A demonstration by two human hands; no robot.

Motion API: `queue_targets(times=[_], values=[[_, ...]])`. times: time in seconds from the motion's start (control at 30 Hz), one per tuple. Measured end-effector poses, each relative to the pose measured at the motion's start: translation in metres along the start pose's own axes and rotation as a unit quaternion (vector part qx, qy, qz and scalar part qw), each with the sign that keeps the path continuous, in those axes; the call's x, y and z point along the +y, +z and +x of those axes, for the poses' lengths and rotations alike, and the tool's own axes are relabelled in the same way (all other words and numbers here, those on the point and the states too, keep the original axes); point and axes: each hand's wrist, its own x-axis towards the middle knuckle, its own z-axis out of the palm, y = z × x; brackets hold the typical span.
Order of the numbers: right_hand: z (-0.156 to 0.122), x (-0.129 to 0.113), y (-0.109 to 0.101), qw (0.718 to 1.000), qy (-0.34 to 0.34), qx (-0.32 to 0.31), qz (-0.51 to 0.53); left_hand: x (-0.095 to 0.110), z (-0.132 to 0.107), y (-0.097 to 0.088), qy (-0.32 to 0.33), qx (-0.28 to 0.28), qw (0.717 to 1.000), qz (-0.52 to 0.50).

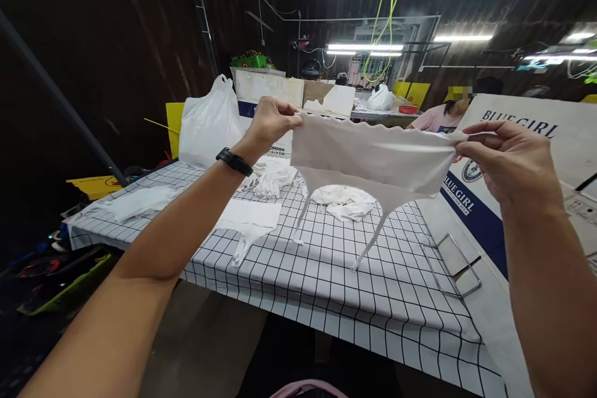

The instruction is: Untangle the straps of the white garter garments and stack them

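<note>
A white camisole (368, 149) hangs upside down between my hands, its scalloped hem stretched along the top and its two thin straps dangling over the table. My left hand (275, 121), with a black band on the wrist, pinches one corner of the hem. At the opposite corner my right hand (513, 155) grips the cloth between thumb and fingers. Below my left forearm another white camisole (252, 214) lies flat with its straps toward me. Behind the held one are a crumpled white garment heap (345, 202) and a stack of white garments (270, 177).
A checkered cloth covers the table (317, 286). At right stand a Blue Girl carton (476, 199) and a wire stand (452, 267). A white plastic bag (209, 121) sits at the back left, near more white garments (140, 202). A person (443, 115) is beyond the carton.
</note>
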Motion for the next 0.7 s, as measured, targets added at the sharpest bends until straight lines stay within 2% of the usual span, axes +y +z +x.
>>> queue_targets(times=[0.1,0.27,0.53,0.7], values=[[-0.004,-0.007,0.005,0.999,0.012,-0.014,0.030,0.000,0.003,-0.001,0.009,0.020,1.000,0.011],[-0.002,-0.007,0.007,0.999,0.032,-0.030,0.024,0.003,0.005,-0.004,0.003,0.035,0.999,0.015],[-0.002,0.007,0.001,0.992,-0.029,-0.115,-0.038,0.012,0.005,-0.009,-0.018,0.027,0.999,-0.018],[-0.004,0.005,0.003,0.993,-0.008,-0.103,-0.049,0.015,0.001,-0.012,-0.044,0.032,0.998,-0.028]])
